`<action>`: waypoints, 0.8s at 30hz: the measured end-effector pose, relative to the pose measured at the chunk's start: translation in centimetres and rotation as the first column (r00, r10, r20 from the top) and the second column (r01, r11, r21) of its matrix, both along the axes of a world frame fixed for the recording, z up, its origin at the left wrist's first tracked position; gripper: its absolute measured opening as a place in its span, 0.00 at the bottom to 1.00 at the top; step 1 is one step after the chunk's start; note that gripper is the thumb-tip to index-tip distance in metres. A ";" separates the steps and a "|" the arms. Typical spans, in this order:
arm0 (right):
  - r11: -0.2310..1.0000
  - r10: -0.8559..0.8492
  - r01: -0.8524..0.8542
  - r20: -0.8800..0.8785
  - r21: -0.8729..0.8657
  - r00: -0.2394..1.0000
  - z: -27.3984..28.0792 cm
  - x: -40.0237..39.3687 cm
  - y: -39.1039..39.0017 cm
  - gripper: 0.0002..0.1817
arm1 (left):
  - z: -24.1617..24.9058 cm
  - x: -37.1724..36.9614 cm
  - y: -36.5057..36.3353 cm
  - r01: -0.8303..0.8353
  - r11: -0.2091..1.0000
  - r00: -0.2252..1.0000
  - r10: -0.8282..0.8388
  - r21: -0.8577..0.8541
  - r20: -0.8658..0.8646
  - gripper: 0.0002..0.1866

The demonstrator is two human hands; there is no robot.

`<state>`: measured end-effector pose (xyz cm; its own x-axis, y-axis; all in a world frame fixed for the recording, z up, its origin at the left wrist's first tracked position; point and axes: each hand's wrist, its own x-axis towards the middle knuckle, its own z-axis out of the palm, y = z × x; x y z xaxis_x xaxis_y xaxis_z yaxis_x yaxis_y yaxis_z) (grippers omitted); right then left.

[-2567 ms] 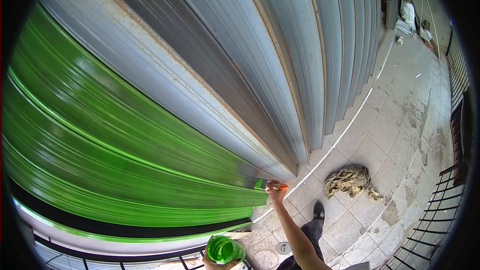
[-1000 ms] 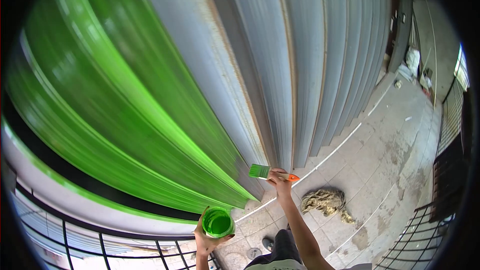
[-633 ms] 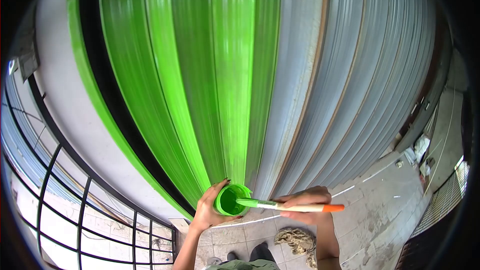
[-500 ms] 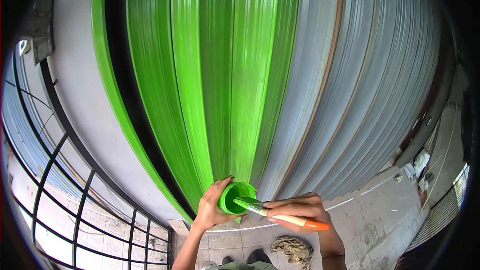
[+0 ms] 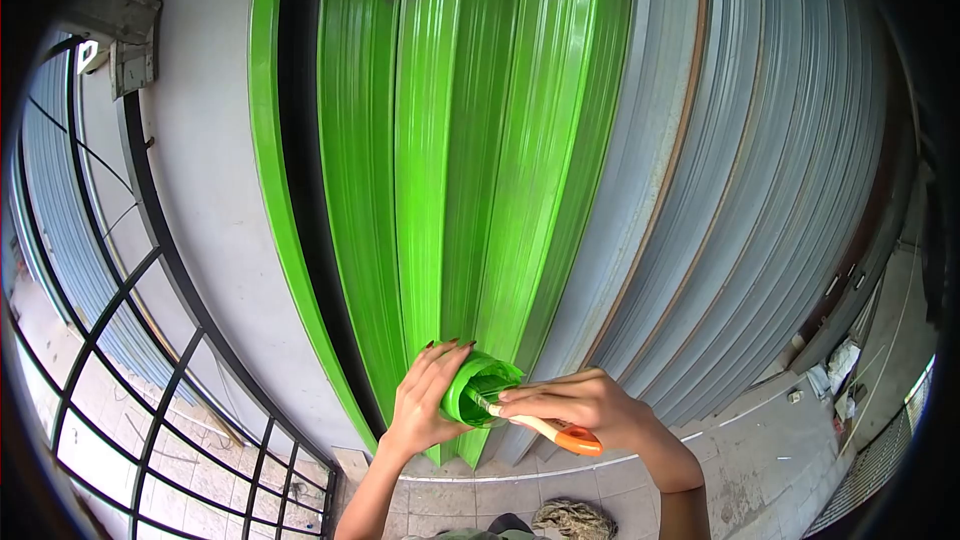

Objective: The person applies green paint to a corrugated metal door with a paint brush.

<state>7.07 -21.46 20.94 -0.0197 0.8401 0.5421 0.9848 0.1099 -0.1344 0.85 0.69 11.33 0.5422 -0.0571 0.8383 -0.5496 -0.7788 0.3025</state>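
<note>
Paintbrush (image 5: 535,424), 1 pc., in R hand, bristle end inside tub mouth, handle end pointing out to R & slightly down.

Tub (image 5: 468,372), 1 pc.: small, round, green-coated in & out; rim uneven; mouth appears tipped twd. R hand. Contents: green paint, wet sheen on inner wall; depth can't be told, brush & fingers in the way. Loc.: low ctr., in front of lower ends of metal panel.

Brush, appearance: flat type; bristles green w/ paint, partly hidden by tub wall; handle pale nr. ferrule, bright orange at end.

L hand (image 5: 425,400): curled round tub's outer L side, fingers over top, firm hold. R hand (image 5: 585,405): fingers closed on brush handle nr. ferrule, thumb side close to tub rim.

Surroundings: corrugated panel, L part green (image 5: 430,190), glossy, streaked lengthwise, w/ duller patches nr. top; R part bare grey metal (image 5: 650,140), w/ brownish edge line. Black strip (image 5: 310,190) to L of green. Crumpled cloth (image 5: 575,518) on tiled floor (image 5: 455,500), bottom ctr. Black railing (image 5: 190,370), far L.
</note>
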 end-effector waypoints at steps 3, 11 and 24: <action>0.999 0.029 -0.028 0.013 -0.018 0.999 0.9 -0.1 0.5 0.21 | 0.6 0.2 0.0 0.014 1.000 0.999 -0.014 0.004 0.033 0.49; 0.993 0.054 -0.056 -0.021 -0.108 0.998 1.8 -0.1 1.9 0.15 | 1.9 0.0 -0.5 0.043 0.999 0.999 -0.044 0.031 0.032 0.49; 0.981 0.003 -0.007 -0.019 -0.192 1.000 1.6 -0.1 2.1 0.09 | 2.2 -0.4 -0.8 0.064 0.998 0.997 -0.065 0.023 0.030 0.49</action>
<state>6.94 -19.34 22.56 -0.0155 0.9285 0.3709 0.9815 0.0850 -0.1717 0.47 -0.09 13.54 0.5107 -0.1091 0.8528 -0.6075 -0.7477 0.2681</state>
